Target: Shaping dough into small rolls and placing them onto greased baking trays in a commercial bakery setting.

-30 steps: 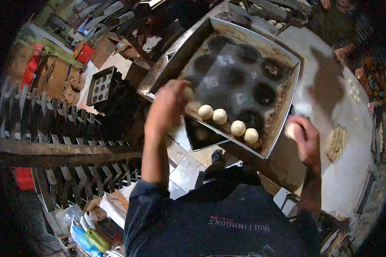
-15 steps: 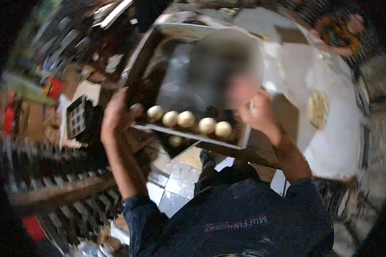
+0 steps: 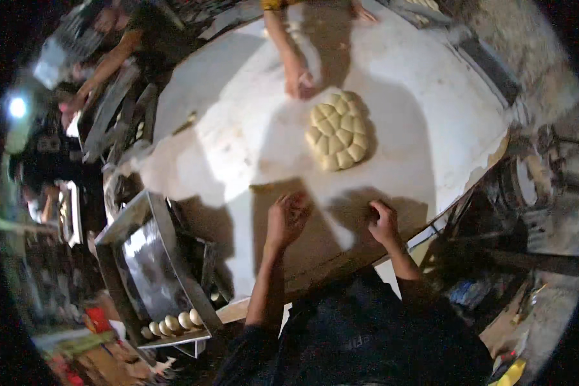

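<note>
My left hand (image 3: 287, 217) rests on the white floured table (image 3: 238, 128) with its fingers curled, and whether anything lies under them is hidden. My right hand (image 3: 383, 222) sits a little to the right, also curled on the table. A flat slab of dough cut into squares (image 3: 339, 132) lies just beyond both hands. At the lower left a dark metal baking tray (image 3: 141, 257) holds a row of several dough balls (image 3: 174, 321) at its near end.
Another person's arm and hand (image 3: 299, 80) press on the table beyond the dough slab. A further person's arm (image 3: 103, 67) reaches over metal racks at the upper left. The table's worn edge (image 3: 469, 186) curves down the right, with dark clutter below it.
My hands have let go of the baking tray, which now sits at the lower left. My view has swung right, and both hands are down on the floured table.
</note>
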Demonstrator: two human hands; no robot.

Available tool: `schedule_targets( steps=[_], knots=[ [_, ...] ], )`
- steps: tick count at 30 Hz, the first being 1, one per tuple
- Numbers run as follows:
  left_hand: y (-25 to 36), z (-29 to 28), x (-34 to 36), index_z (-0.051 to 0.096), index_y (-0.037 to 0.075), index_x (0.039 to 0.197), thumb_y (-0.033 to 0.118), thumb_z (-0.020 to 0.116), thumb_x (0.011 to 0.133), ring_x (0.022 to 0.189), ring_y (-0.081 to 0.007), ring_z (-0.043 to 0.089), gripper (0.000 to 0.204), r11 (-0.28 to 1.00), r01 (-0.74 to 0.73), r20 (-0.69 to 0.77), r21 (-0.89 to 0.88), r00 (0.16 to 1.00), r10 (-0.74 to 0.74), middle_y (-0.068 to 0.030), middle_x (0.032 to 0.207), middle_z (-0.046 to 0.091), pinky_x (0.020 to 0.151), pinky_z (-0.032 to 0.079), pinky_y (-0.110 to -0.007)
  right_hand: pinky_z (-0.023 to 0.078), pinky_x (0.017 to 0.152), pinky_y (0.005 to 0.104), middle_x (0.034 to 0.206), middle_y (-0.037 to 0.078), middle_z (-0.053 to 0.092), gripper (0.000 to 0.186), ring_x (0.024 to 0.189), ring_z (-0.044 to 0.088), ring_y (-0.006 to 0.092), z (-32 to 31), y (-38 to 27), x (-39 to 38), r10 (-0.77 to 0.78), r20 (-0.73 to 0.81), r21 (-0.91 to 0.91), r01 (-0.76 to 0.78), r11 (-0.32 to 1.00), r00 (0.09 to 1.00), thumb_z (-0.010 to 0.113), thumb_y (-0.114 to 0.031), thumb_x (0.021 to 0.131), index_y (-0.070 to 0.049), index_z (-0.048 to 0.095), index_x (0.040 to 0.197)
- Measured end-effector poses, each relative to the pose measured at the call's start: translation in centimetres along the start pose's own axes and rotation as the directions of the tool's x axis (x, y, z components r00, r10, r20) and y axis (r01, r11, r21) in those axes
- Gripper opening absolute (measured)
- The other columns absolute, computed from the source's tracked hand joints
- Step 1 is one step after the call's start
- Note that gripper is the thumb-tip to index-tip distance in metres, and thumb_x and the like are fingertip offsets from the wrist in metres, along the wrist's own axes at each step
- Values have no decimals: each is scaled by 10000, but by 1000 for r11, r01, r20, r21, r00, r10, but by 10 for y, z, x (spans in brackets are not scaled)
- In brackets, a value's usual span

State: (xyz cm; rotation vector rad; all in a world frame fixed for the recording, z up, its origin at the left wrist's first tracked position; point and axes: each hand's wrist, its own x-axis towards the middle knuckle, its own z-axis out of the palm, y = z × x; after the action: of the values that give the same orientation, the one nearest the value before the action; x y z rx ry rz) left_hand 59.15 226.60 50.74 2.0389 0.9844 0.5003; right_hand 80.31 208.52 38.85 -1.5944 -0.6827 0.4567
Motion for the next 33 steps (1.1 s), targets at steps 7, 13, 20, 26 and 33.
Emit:
schedule_targets(
  steps=[7,13,20,26,33],
  knots=[
    [18,142,126,582,-66,1042,387,711,780,951,-386,554,539,854,338,-62,395,938,-342,-245,978,592,838,446,-480,479,665,344,804,116,592,109,727,588,249,-8,24,12,-204,57,-411,209,888,977,546,-113,862,-43,602,925],
    [-8,166,129,554,-54,992,275,749,771,657,-223,559,442,802,106,-224,-588,931,-287,-86,714,566,524,457,-353,466,626,390,748,135,554,60,690,563,312,0,-20,27,-340,-46,-442,286,850,939,604,-46,793,-39,555,827],
    [-25,134,109,422,11,1199,134,712,793,695,-141,564,514,597,510,258,-620,851,-458,-106,913,590,485,435,-248,455,620,363,739,133,550,38,686,561,293,-7,-19,24,-243,-1,-389,223,894,970,577,-38,800,-41,550,826],
    [-110,99,-7,466,-2,1200,119,679,834,832,-185,611,441,833,11,-153,-553,982,-114,-117,958,629,696,516,-275,428,614,293,756,77,535,59,663,507,173,15,0,21,-339,5,-149,336,930,941,578,-66,811,-42,536,845],
    [-185,14,-155,520,37,1223,509,526,892,974,-216,581,576,222,91,96,-971,995,13,-124,1132,550,768,510,-370,426,675,257,791,35,552,166,721,511,125,36,4,4,-223,1,-48,222,974,975,644,-127,812,-58,545,926]
  ],
)
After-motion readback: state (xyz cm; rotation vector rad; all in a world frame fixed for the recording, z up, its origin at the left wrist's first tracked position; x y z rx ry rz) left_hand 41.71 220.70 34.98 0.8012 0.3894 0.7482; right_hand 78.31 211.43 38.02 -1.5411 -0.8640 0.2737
